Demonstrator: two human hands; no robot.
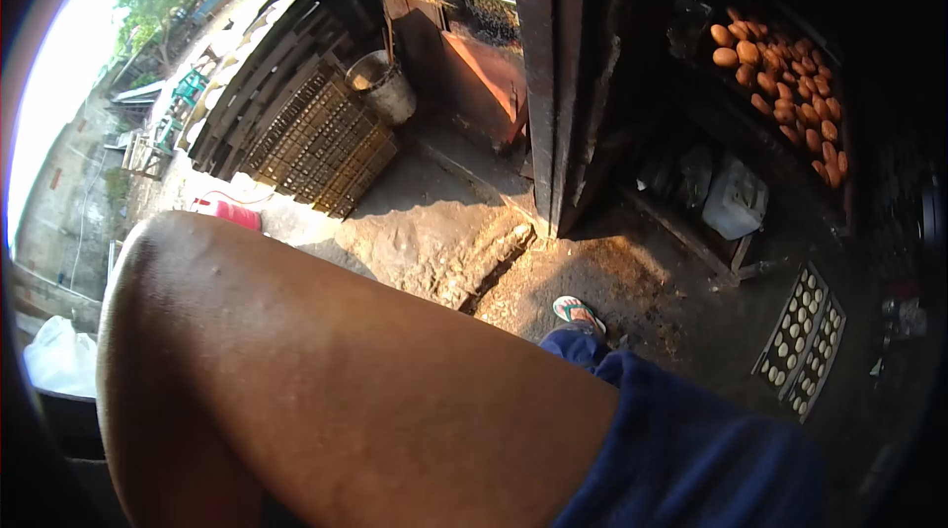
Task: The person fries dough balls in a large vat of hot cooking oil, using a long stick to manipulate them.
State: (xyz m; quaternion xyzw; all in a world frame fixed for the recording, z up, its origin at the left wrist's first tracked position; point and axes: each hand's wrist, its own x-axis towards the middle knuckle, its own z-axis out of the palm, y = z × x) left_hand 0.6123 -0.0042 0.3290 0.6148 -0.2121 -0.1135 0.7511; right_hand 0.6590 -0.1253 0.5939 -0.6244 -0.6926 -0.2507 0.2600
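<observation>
A bent bare arm (346,360) fills the lower left and middle of the head view, very close to the camera. Its blue sleeve (701,449) lies at the lower right. The elbow points to the left, and the part below it runs out of the bottom edge. Neither my left hand nor my right hand shows, so what they hold or touch is hidden. Beyond the arm, a foot in a sandal (579,313) stands on the floor beside blue cloth (575,348).
Brown rolls or buns (790,83) fill a surface at the upper right. Below are a pale plastic container (736,200) and trays of pale round pieces (798,335). A dark post (553,103), bucket (381,86), stacked racks (316,143) and red object (232,214) stand farther off.
</observation>
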